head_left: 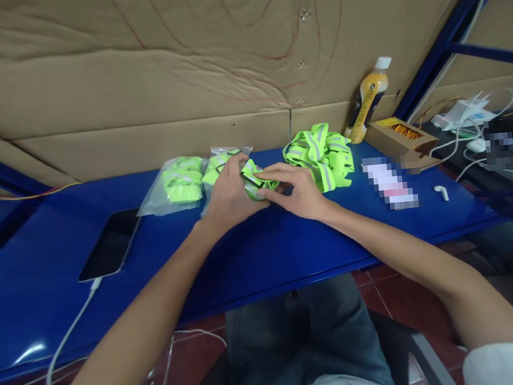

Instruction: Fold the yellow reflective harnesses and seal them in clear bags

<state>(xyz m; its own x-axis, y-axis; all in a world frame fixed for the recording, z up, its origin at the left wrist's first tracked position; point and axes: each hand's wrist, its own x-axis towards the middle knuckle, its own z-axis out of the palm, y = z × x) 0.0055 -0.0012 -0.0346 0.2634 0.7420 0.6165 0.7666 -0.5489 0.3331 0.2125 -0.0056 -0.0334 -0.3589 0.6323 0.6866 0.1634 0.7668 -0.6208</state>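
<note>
Both my hands are closed on a folded bundle of neon-yellow reflective strap above the blue table. My left hand wraps it from the left, and my right hand pinches its right side with thumb and fingers. Just behind my left hand lies a clear plastic bag with reflective strap, partly hidden by that hand. A second bagged bundle rests to its left. Beyond my right hand sits a loose heap of reflective straps.
A smartphone with a white cable lies at the left. On the right are a yellow bottle, an open cardboard box, a blurred-out packet and a white earbud. A cardboard wall stands behind the table.
</note>
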